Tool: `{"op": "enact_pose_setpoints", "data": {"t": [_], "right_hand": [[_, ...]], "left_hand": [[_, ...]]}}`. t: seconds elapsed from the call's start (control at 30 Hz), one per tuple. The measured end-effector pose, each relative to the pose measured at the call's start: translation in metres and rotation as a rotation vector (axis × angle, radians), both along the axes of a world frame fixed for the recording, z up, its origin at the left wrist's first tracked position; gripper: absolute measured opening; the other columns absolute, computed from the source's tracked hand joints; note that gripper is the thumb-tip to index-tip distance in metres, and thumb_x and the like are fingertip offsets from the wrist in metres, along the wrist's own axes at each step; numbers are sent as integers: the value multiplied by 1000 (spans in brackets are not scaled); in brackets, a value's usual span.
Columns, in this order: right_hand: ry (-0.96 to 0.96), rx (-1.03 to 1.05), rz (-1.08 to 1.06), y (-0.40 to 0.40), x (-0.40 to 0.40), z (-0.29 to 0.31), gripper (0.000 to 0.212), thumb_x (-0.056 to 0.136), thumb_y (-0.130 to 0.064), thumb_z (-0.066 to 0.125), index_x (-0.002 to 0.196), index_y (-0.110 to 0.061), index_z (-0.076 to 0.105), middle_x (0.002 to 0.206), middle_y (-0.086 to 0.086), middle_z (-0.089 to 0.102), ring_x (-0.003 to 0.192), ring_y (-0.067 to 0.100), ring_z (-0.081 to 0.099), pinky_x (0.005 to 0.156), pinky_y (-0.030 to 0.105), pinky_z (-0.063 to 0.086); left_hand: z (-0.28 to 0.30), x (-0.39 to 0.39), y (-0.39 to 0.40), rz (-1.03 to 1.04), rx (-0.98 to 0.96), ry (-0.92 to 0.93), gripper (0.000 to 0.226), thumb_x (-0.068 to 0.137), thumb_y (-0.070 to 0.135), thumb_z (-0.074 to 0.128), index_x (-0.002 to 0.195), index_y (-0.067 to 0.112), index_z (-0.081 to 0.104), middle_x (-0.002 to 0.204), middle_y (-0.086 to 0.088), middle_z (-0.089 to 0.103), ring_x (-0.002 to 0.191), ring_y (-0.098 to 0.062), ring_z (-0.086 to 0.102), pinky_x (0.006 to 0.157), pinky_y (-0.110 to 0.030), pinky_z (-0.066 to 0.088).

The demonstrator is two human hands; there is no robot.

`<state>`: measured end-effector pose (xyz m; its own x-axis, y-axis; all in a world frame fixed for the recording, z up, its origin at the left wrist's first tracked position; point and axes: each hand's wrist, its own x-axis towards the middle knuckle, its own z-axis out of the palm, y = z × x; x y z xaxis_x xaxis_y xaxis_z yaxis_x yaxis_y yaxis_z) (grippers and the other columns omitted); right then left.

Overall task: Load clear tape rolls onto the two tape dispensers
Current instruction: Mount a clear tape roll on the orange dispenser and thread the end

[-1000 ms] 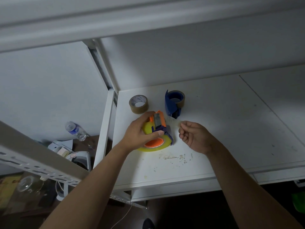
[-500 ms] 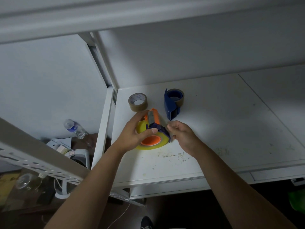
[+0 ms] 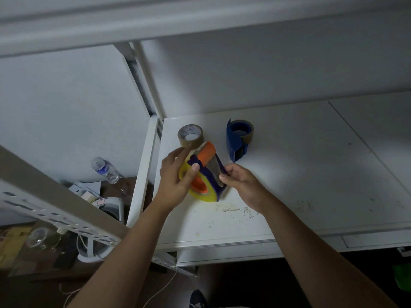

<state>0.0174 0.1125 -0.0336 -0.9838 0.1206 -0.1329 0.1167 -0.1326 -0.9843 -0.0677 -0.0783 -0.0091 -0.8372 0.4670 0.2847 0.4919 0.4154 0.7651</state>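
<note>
My left hand (image 3: 175,178) grips an orange and dark blue tape dispenser (image 3: 206,167) with a yellowish clear tape roll (image 3: 204,195) on its hub, lifted and tilted above the white shelf (image 3: 311,174). My right hand (image 3: 240,181) pinches the dispenser's right side near the tape strip. Behind it on the shelf stands a blue dispenser (image 3: 236,141) with a brown roll in it. A loose brown tape roll (image 3: 190,136) lies at the shelf's back left.
The shelf's front edge runs below my wrists. A white upright post (image 3: 142,174) borders the shelf on the left. Lower left, a water bottle (image 3: 104,170) and clutter sit on a brown surface. A perforated rail (image 3: 55,210) crosses the foreground.
The orange dispenser has been lifted off the shelf and tilted upward. My right hand has closed in and now pinches its right side.
</note>
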Motion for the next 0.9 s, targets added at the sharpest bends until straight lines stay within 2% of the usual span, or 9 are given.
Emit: {"op": "enact_pose_setpoints", "data": {"t": [0.1, 0.17, 0.23, 0.3, 0.43, 0.6, 0.77, 0.9], "right_hand": [[10, 112, -38, -15, -1, -1, 12, 92, -16, 62, 97, -7, 55, 91, 8, 64, 85, 17, 59, 80, 32, 48], [28, 166, -111, -27, -2, -1, 18, 92, -19, 62, 99, -5, 54, 91, 9, 62, 81, 15, 58, 74, 27, 48], [49, 213, -168, -39, -3, 1, 13, 92, -21, 62, 96, -12, 54, 89, 3, 62, 77, 9, 58, 68, 18, 49], [62, 260, -198, -48, -5, 2, 11, 91, -23, 63, 91, -23, 52, 87, -2, 62, 76, 8, 58, 68, 19, 49], [70, 369, -253, -57, -7, 1, 13, 89, -28, 64, 92, -23, 52, 86, -1, 63, 77, 14, 60, 70, 30, 51], [77, 455, -302, -65, -8, 1, 19, 89, -35, 63, 92, -22, 51, 83, -2, 61, 75, 16, 59, 66, 32, 51], [30, 486, -323, -68, -13, 6, 23, 89, -35, 63, 87, -18, 48, 74, -6, 54, 66, 10, 53, 62, 28, 46], [-19, 465, -318, -72, -18, 12, 26, 91, -37, 61, 90, -14, 49, 77, -3, 57, 69, 14, 57, 63, 30, 48]], "left_hand": [[-5, 11, 6, 207, 144, -20, 43, 92, 49, 51, 132, 33, 47, 128, 6, 48, 122, -13, 44, 98, -30, 39], [-8, 20, 11, 338, 262, -7, 31, 92, 37, 58, 117, 20, 51, 113, 2, 52, 104, -15, 51, 80, -32, 46], [-11, 30, 14, 353, 324, 20, 16, 92, 28, 60, 99, 16, 50, 97, -1, 52, 89, -18, 52, 67, -32, 44], [-14, 42, 17, 308, 312, 23, 16, 92, 25, 62, 89, 17, 49, 89, -2, 53, 81, -18, 52, 62, -32, 44], [-18, 51, 15, 339, 284, 24, 19, 89, 21, 67, 90, 15, 49, 90, 0, 53, 80, -17, 55, 64, -36, 51], [-18, 51, 9, 308, 230, 143, 9, 90, 15, 65, 86, 10, 58, 95, -1, 53, 87, -11, 56, 71, -30, 56], [-17, 41, 10, 291, 288, 39, 7, 93, 13, 61, 88, 8, 61, 98, -2, 58, 92, -8, 58, 74, -23, 54], [-15, 34, 12, 321, 369, -101, 9, 96, 14, 57, 88, 10, 60, 98, 1, 65, 90, -11, 62, 71, -15, 48]]}}
